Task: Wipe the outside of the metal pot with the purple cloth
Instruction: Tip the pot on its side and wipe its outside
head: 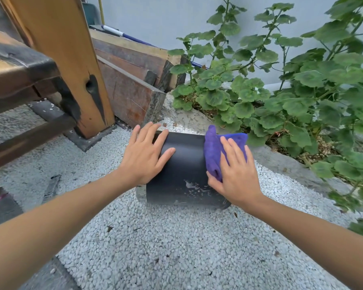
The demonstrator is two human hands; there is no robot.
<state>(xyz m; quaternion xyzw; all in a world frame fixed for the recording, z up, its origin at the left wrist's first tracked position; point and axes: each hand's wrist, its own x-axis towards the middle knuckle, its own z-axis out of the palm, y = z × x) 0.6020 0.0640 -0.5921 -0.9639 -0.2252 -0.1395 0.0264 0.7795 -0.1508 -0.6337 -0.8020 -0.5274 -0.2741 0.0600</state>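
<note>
- Outdoor spot, white gravel (pixel 155 243) underfoot, pale wall (pixel 155 15) behind.
- Pot (pixel 184 164): black, cylindrical, lying on its side on the gravel, centre of view, between both hands. Pale smudges and flecks on its near lower wall. Open end or base not clear from this angle.
- Cloth (pixel 215 151): purple, bunched, draped over the pot's right end, one flap sticking out past the far side.
- Right hand (pixel 236 174): palm down on the cloth, pressing it against the pot's right side. Fingers straight, slightly spread, lying on top of the cloth; thumb along the cloth's near edge, touching the pot wall.
- Left hand (pixel 145 153): flat on the pot's left end, fingers straight and spread, fingertips on the curved top. No curl, no pinch; just resting or bracing on it.
- Both forearms bare, coming in from the lower corners.
- Wooden post (pixel 57 59): upper left, standing on a dark base plate beside the gravel, dark burn-like marks near its foot.
- Timber stack (pixel 130 72): behind the post, well behind the pot, planks lying on edge.
- Green plants (pixel 291 91): round-leaved, filling the right side, in a raised bed with a stone edge (pixel 285 164) just right of the pot.
- Blue and white pole (pixel 122 34) lies behind the timber.
</note>
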